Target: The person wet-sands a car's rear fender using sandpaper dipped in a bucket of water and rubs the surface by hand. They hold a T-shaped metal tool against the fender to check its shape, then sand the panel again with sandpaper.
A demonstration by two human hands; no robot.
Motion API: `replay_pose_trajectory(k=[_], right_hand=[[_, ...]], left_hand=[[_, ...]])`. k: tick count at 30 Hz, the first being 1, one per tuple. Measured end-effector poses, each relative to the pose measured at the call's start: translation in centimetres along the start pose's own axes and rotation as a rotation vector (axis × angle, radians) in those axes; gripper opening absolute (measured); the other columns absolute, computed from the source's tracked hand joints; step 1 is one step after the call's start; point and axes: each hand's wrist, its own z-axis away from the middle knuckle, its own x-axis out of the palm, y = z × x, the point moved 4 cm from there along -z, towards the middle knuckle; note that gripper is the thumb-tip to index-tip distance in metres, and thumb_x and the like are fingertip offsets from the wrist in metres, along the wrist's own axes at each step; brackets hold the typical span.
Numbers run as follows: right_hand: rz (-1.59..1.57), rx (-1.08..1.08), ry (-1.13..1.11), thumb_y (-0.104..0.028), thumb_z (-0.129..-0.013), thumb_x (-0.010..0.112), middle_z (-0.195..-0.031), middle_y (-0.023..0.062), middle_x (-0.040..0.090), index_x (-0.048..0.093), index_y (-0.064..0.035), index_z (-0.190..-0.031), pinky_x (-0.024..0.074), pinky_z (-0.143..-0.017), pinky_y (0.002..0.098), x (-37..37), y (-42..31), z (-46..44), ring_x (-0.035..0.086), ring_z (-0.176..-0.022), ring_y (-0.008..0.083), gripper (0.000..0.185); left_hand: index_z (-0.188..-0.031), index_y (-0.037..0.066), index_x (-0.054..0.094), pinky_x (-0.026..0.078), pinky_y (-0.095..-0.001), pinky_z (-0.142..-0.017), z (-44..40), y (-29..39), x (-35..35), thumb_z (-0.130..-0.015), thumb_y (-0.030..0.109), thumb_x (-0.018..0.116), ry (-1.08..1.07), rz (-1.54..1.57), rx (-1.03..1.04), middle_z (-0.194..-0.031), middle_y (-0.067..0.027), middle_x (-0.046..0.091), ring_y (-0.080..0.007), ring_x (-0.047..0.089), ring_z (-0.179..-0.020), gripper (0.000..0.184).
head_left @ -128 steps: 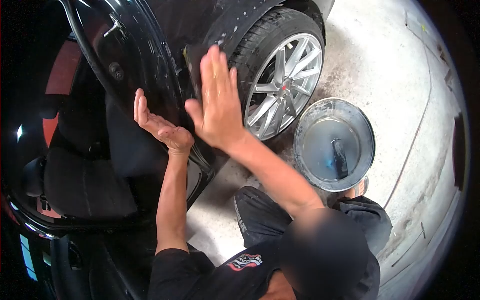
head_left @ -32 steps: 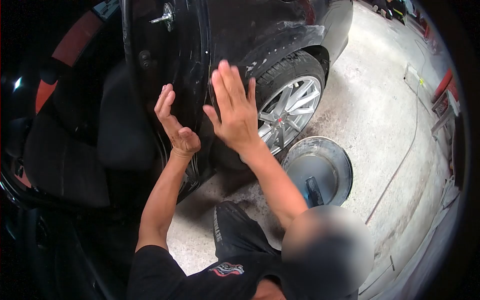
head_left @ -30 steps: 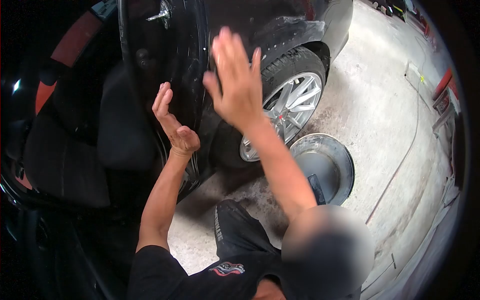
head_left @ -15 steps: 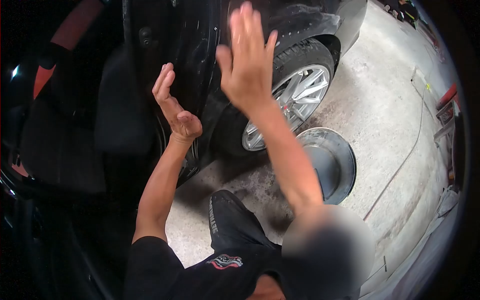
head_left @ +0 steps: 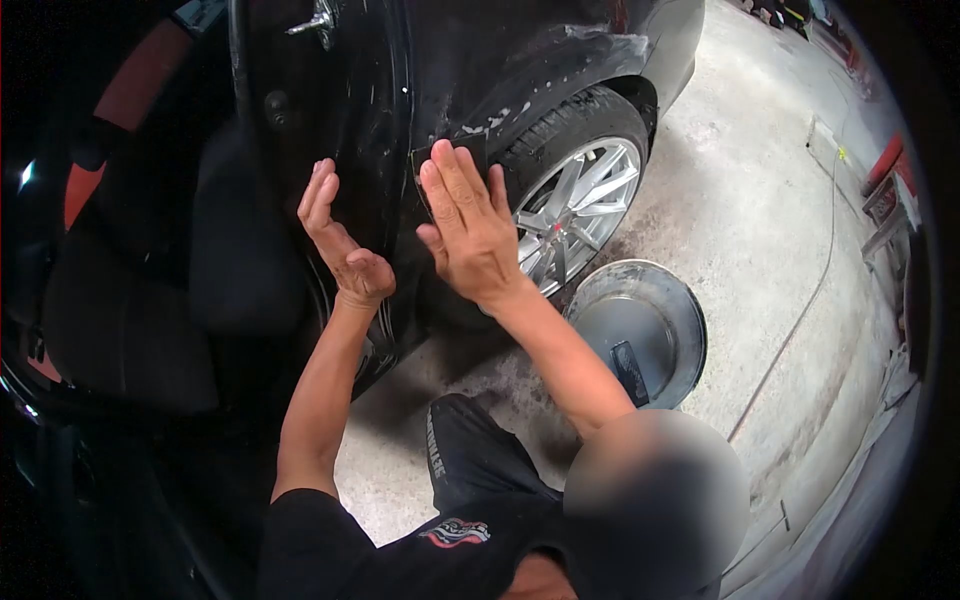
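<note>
My right hand (head_left: pixel 475 235) lies flat, its fingers stretched out, over a dark square sheet that looks like sandpaper (head_left: pixel 478 146). Most of the sheet is hidden by the hand; its edges show above and left of the fingers. Behind it is the black car body panel (head_left: pixel 455 95), with pale scuffed patches along the wheel arch. My left hand (head_left: pixel 340 235) is raised beside the panel at the door opening, fingers extended and thumb apart, with nothing visible in it. I cannot tell whether its fingertips touch the car.
Right of my hands is the car wheel (head_left: pixel 585 205) with silver spokes. On the concrete floor below stands a round dark tub (head_left: pixel 703 335) with a black rectangular block (head_left: pixel 628 372) inside. A thin hose or cable (head_left: pixel 800 330) runs along the floor. A dark car seat (head_left: pixel 245 240) is at left.
My right hand has moved down along the panel, and the dark sheet's edges now show. The view has shifted slightly; a door latch shows at the top, and the block in the tub shows more.
</note>
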Motion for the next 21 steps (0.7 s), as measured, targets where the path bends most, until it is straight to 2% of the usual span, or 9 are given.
replay_pose_trajectory(k=[3, 5, 10, 13, 15, 17, 21], right_hand=[[0.089, -0.077, 0.099, -0.020, -0.093, 0.068, -0.158, 0.0164, 0.048, 0.055, -0.0034, -0.146, 0.0334, -0.116, 0.0602, -1.0, 2.1, -6.5, 0.048, -0.144, 0.0352, 0.057], [0.157, -0.069, 0.204, -0.020, -0.093, 0.068, -0.158, 0.0161, 0.048, 0.054, -0.0029, -0.147, 0.0336, -0.116, 0.0606, -0.6, 3.3, -10.8, 0.048, -0.143, 0.0354, 0.058], [0.027, 0.044, 0.035, -0.022, -0.099, 0.063, -0.161, 0.0167, 0.045, 0.049, -0.0038, -0.151, 0.0317, -0.118, 0.0614, -1.4, 0.0, -4.1, 0.044, -0.147, 0.0340, 0.057], [0.100, -0.063, 0.074, -0.022, -0.100, 0.060, -0.160, 0.0162, 0.046, 0.051, -0.0036, -0.149, 0.0321, -0.117, 0.0616, -1.2, 2.6, -8.0, 0.045, -0.146, 0.0341, 0.053], [0.165, -0.124, 0.195, -0.018, -0.102, 0.059, -0.158, 0.0154, 0.048, 0.051, -0.0035, -0.148, 0.0334, -0.116, 0.0630, -1.4, 4.0, -13.7, 0.048, -0.142, 0.0356, 0.049], [0.145, -0.074, 0.179, -0.019, -0.100, 0.061, -0.158, 0.0146, 0.048, 0.050, -0.0026, -0.149, 0.0329, -0.116, 0.0629, -1.3, 3.4, -13.1, 0.047, -0.144, 0.0342, 0.053], [0.073, 0.009, -0.015, -0.020, -0.097, 0.065, -0.161, 0.0176, 0.044, 0.049, -0.0029, -0.152, 0.0291, -0.120, 0.0579, -0.7, 1.0, -3.5, 0.043, -0.148, 0.0344, 0.059]], left_hand=[[-0.147, -0.005, 0.040, 0.031, -0.0453, -0.122, -0.4, -0.2, 0.1, -0.107, 0.066, 0.016, 0.001, -0.010, 0.006, -0.150, -0.0234, 0.045, -0.0336, 0.043, -0.144, 0.086], [-0.147, -0.006, 0.040, 0.031, -0.0454, -0.122, 0.3, 0.0, 0.1, -0.107, 0.066, 0.016, -0.014, -0.014, -0.011, -0.150, -0.0232, 0.045, -0.0336, 0.043, -0.144, 0.086], [-0.148, -0.006, 0.040, 0.031, -0.0453, -0.122, -0.3, 0.2, -0.1, -0.106, 0.066, 0.015, -0.032, -0.033, -0.004, -0.151, -0.0227, 0.045, -0.0330, 0.042, -0.144, 0.087], [-0.148, -0.006, 0.040, 0.031, -0.0455, -0.122, -0.2, 0.1, -0.2, -0.106, 0.067, 0.015, -0.031, -0.027, -0.016, -0.151, -0.0227, 0.045, -0.0328, 0.042, -0.145, 0.088], [-0.148, -0.006, 0.040, 0.031, -0.0455, -0.122, 0.1, -0.1, 0.0, -0.106, 0.067, 0.016, -0.027, -0.025, -0.016, -0.151, -0.0228, 0.045, -0.0329, 0.041, -0.145, 0.088], [-0.148, -0.005, 0.040, 0.031, -0.0454, -0.122, 0.3, 0.1, -0.3, -0.106, 0.068, 0.016, -0.040, -0.031, -0.020, -0.151, -0.0228, 0.045, -0.0331, 0.041, -0.145, 0.088], [-0.148, -0.005, 0.040, 0.031, -0.0456, -0.122, -0.3, 0.2, -0.5, -0.106, 0.068, 0.018, -0.025, -0.038, -0.008, -0.151, -0.0233, 0.045, -0.0341, 0.042, -0.145, 0.087]])
